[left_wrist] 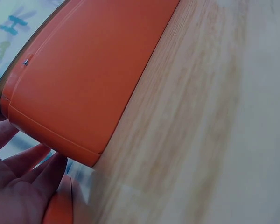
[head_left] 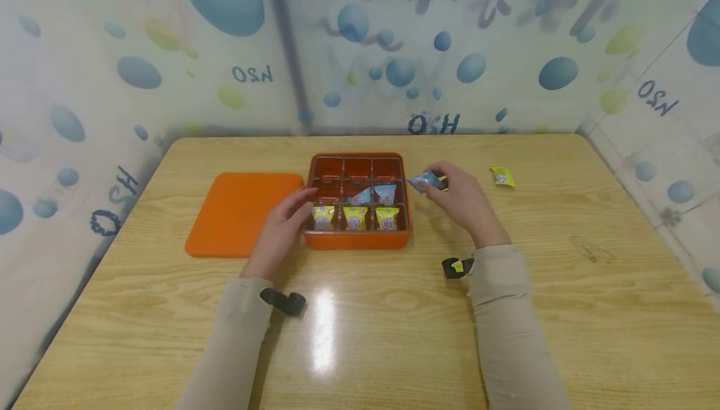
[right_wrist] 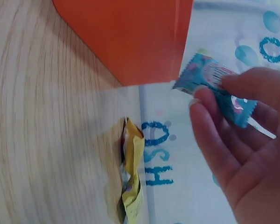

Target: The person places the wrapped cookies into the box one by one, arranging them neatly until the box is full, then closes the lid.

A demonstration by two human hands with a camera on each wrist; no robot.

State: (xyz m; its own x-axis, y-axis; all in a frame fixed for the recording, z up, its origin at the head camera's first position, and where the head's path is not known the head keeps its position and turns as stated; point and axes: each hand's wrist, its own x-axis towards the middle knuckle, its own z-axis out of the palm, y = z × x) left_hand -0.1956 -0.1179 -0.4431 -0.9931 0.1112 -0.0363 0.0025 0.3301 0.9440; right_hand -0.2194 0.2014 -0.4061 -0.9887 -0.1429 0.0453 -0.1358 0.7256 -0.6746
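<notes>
An orange box (head_left: pixel 357 241) with a grid of clear-edged compartments stands on the table. Yellow wrapped candies (head_left: pixel 355 218) fill its front row; blue wrapped candies (head_left: pixel 385 195) lie in the middle and right compartments of the middle row. My right hand (head_left: pixel 458 194) pinches another blue candy (right_wrist: pixel 219 88) between thumb and fingers, just right of the box's right wall. At the box's left side, my left hand (head_left: pixel 284 225) rests with loosely extended fingers (left_wrist: pixel 35 161) against the corner, fingertips over the rim in the head view.
A flat orange lid (head_left: pixel 227 216) lies left of the box, partly behind my left hand. A yellow candy (head_left: pixel 503 176) lies on the table (head_left: pixel 562 304) at the right. The right wrist view shows yellow wrappers (right_wrist: pixel 133 144) below my right hand. A printed wall (head_left: pixel 394 54) stands behind.
</notes>
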